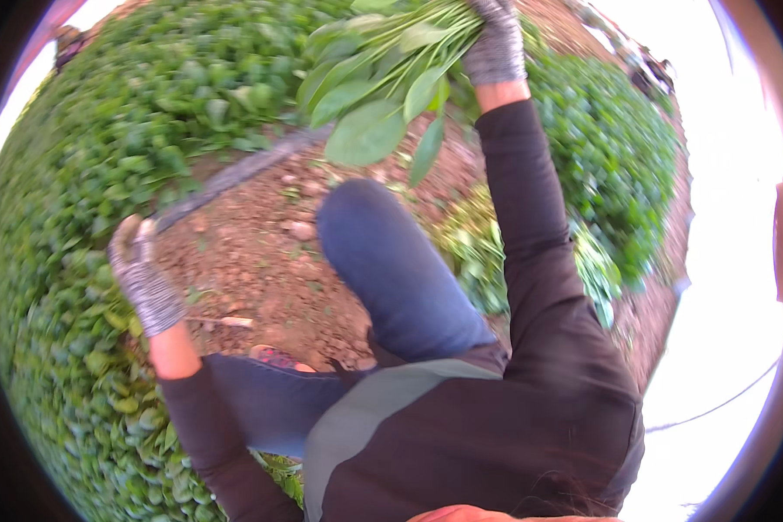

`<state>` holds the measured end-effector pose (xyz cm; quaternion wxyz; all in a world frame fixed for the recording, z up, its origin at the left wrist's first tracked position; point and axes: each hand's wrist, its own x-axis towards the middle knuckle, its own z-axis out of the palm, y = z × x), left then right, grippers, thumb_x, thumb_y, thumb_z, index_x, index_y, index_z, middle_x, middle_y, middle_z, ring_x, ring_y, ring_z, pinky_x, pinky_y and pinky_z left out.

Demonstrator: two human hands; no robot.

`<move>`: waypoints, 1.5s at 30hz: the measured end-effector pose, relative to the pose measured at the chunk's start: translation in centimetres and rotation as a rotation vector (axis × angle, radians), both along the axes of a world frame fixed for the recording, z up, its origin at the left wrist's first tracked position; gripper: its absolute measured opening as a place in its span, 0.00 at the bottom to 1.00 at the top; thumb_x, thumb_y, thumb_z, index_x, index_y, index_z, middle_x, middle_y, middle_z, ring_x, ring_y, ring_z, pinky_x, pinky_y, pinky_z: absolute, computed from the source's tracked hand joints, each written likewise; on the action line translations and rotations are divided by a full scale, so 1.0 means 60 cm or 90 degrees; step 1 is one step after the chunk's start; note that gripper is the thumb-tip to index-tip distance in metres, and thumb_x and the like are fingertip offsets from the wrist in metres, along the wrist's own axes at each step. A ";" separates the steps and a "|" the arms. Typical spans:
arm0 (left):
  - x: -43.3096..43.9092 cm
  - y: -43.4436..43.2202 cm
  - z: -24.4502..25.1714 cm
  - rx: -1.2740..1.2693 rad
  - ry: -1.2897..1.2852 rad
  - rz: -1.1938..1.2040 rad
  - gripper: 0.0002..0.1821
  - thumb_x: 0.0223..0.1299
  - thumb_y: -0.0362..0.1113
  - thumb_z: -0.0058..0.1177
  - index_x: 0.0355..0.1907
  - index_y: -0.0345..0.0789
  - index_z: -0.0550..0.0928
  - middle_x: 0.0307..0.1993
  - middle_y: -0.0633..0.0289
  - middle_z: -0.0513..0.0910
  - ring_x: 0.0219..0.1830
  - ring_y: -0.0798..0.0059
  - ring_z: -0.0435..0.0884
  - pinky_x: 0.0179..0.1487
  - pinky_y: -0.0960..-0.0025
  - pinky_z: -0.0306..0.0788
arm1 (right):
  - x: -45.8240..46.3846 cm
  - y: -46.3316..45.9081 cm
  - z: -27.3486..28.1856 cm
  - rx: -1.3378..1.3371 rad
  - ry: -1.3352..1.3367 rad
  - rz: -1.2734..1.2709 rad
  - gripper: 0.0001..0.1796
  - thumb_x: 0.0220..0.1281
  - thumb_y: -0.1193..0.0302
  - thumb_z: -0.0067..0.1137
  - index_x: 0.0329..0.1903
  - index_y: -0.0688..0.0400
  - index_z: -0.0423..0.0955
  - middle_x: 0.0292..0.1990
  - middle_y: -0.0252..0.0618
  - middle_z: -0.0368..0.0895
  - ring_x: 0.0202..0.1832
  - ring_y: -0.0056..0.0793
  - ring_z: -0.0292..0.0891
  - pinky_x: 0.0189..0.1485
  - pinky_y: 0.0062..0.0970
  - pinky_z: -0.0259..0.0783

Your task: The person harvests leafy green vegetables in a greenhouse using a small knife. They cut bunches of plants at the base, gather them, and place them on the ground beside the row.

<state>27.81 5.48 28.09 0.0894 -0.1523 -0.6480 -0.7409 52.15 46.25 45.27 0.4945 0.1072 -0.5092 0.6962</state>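
My right hand (500, 49), in a grey knitted glove, is at the top of the view and grips a large bunch of leafy greens (382, 81) by its stems. The broad leaves fan out to the left, over the bare soil. Over at the left, my left hand (145, 280), in a similar glove with a light-coloured finger coating, is raised beside the edge of the dense green crop (46, 280). Its fingers are bent and slightly apart, and I see nothing held in them. Its palm side is partly hidden.
A dark irrigation hose (235, 175) runs along the crop's edge beside reddish, clodded soil (248, 274). Cut bunches of greens (476, 251) lie on the ground by my right arm. More crop (610, 156) grows at the right, before a bright white sheet-like area (724, 261).
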 end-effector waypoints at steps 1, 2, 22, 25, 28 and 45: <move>0.020 0.008 0.012 0.019 -0.098 -0.025 0.15 0.63 0.30 0.63 0.52 0.36 0.82 0.46 0.64 0.84 0.49 0.77 0.81 0.54 0.72 0.74 | 0.070 0.069 -0.012 -0.009 -0.013 -0.093 0.32 0.63 0.75 0.65 0.69 0.59 0.67 0.57 0.42 0.80 0.54 0.35 0.79 0.57 0.35 0.77; 0.013 -0.001 0.005 0.011 -0.128 -0.063 0.15 0.64 0.30 0.63 0.53 0.36 0.82 0.47 0.64 0.84 0.49 0.78 0.82 0.54 0.73 0.74 | 0.141 0.093 -0.006 -0.007 -0.055 -0.164 0.33 0.61 0.75 0.67 0.69 0.59 0.67 0.56 0.41 0.81 0.51 0.33 0.80 0.54 0.32 0.77; 0.070 0.059 -0.024 -0.414 -0.142 -0.255 0.11 0.69 0.34 0.59 0.50 0.33 0.82 0.42 0.69 0.81 0.43 0.82 0.75 0.50 0.76 0.71 | 0.514 -0.024 -0.368 0.274 -1.450 -0.418 0.13 0.58 0.69 0.55 0.44 0.50 0.83 0.47 0.50 0.85 0.53 0.50 0.81 0.54 0.43 0.76; 0.072 0.070 -0.034 -0.423 -0.096 -0.282 0.10 0.68 0.33 0.60 0.49 0.33 0.82 0.40 0.70 0.80 0.38 0.85 0.74 0.44 0.79 0.70 | 0.468 -0.065 -0.381 0.323 -1.432 -0.345 0.12 0.57 0.70 0.54 0.43 0.53 0.82 0.46 0.52 0.86 0.52 0.49 0.82 0.54 0.42 0.76; 0.090 0.086 -0.021 -0.497 -0.061 -0.274 0.09 0.68 0.33 0.60 0.48 0.34 0.82 0.37 0.71 0.80 0.35 0.87 0.72 0.39 0.80 0.70 | 0.416 -0.104 -0.393 0.421 -1.426 -0.296 0.13 0.56 0.74 0.55 0.43 0.58 0.82 0.44 0.51 0.87 0.50 0.48 0.83 0.53 0.39 0.78; 0.149 0.056 0.007 -0.492 -0.067 -0.222 0.14 0.65 0.32 0.61 0.51 0.31 0.78 0.49 0.60 0.78 0.50 0.71 0.78 0.60 0.68 0.71 | 0.257 -0.077 -0.856 0.673 -1.296 -0.433 0.26 0.64 0.68 0.51 0.66 0.54 0.68 0.58 0.54 0.75 0.60 0.50 0.72 0.62 0.47 0.68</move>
